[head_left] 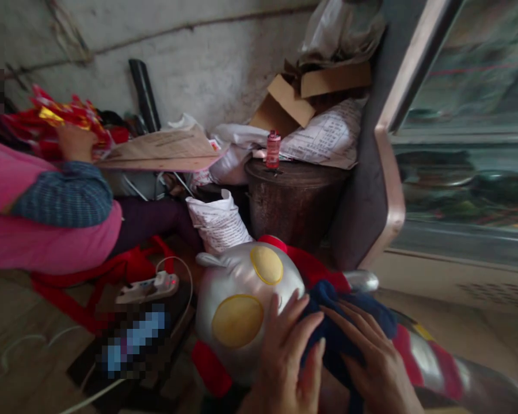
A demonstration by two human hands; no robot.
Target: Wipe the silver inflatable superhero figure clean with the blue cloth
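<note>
A large silver-and-red Ultraman-style doll (237, 305) with yellow oval eyes lies across my lap at the bottom of the view. My left hand (285, 362) presses against the side of its silver head, fingers spread, next to a crumpled dark blue cloth (347, 328). My right hand (375, 368) lies on that cloth, which covers the doll's neck and chest. To the left, a co-worker's hand (74, 144) in a striped sleeve touches a heap of red and gold packets (54, 121).
A white power strip (149, 287) and a pixelated object (133, 339) sit left of the doll. Ahead stands a dark round barrel (293, 201) with a small red bottle (273, 149) on top, among printed sacks (218, 224) and cardboard (285, 103). A metal-edged window frame (391, 172) stands at right.
</note>
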